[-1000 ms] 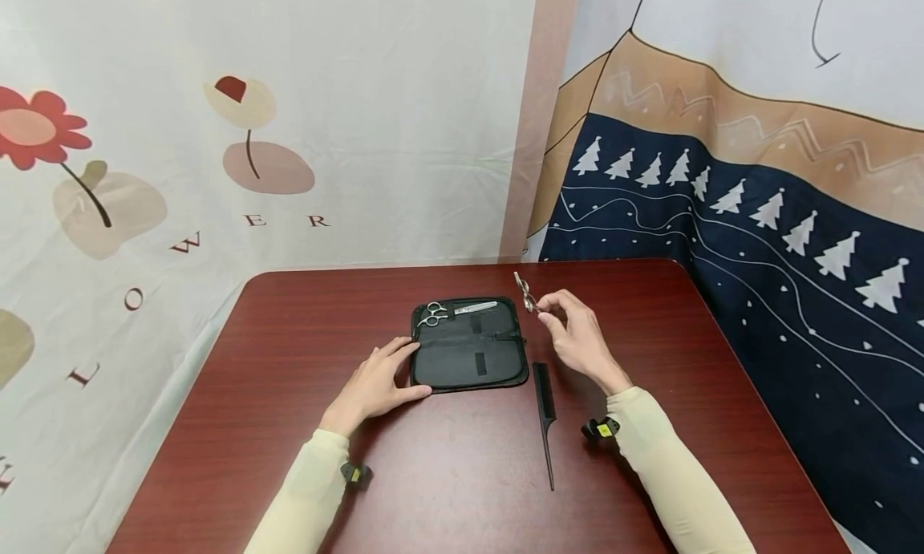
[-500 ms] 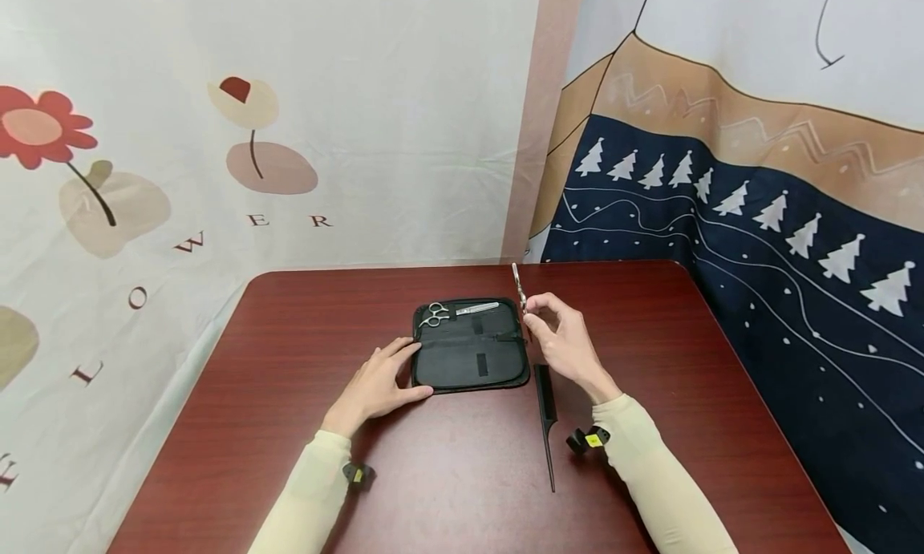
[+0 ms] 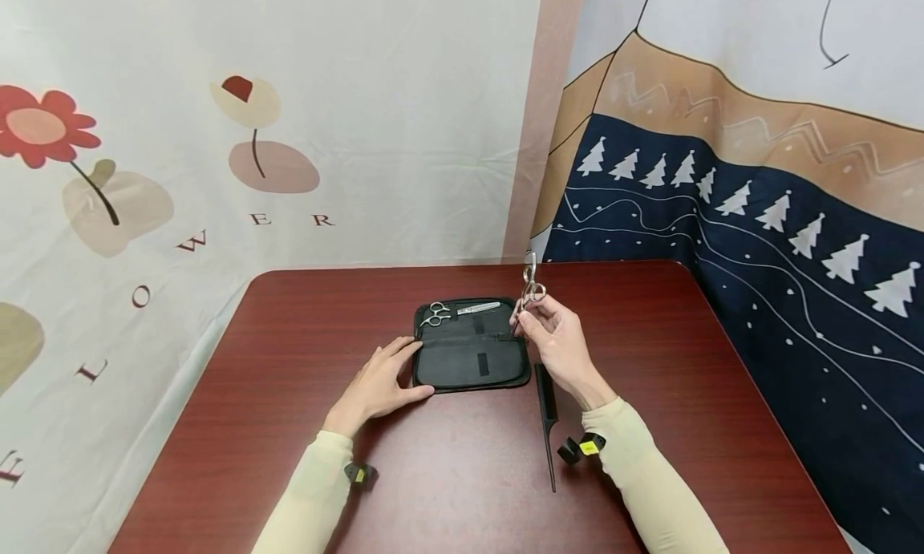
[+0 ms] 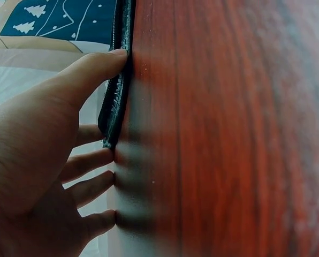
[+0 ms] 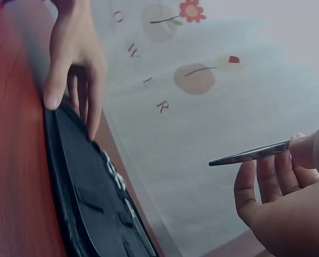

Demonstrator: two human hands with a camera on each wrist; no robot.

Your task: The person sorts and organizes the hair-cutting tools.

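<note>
Hanging behind everything, a pale flower-print cloth (image 3: 404, 137) meets a navy cloth with white trees (image 3: 635, 209). Before them is the dark red worktop (image 3: 455, 466), with a flat black case (image 3: 447, 367) lying on it. The left hand (image 3: 378, 378) rests at the case's left end, its grip loosely spread, thumb touching the near edge. The right hand (image 3: 563, 341) is raised at the case's right end. A black comb (image 3: 545, 398) lies between case and right sleeve (image 3: 646, 466). Pinched in the right hand's narrowed grip, the raised scissors (image 3: 531, 288) point rings up, blades down. Another pair of scissors (image 3: 478, 307) lies along the case's far side.
</note>
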